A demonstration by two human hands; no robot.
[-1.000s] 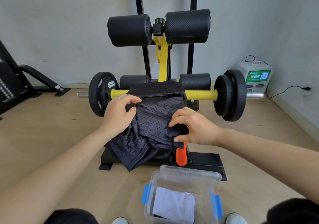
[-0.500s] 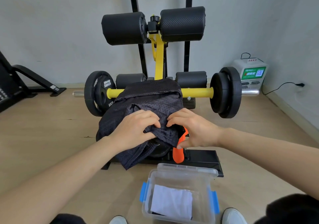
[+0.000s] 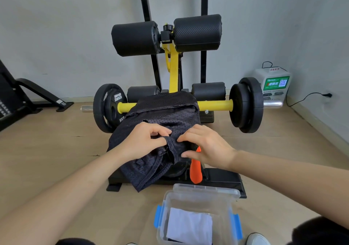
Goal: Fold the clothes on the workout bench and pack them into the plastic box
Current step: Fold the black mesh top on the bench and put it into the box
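So, nearest on the floor is the box (image 3: 204, 193), folded white cloth (image 3: 188, 226) inside. Beyond it, the left hand (image 3: 143, 141) has slid in from the shorts' far-left edge to meet the right hand (image 3: 205, 146). Both are close together, fingers curled, pinching the black shorts (image 3: 170, 116) draped on the bench (image 3: 222, 178). Weights (image 3: 245, 105) sit behind.

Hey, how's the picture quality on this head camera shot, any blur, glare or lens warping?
Head view: soft, even light, only faint shadows under the bench; left hand, right hand and mesh garment look sharp, no clear motion blur; wide-angle stretch enlarges the forearms near the edges; slight sheen on the plastic box rim.
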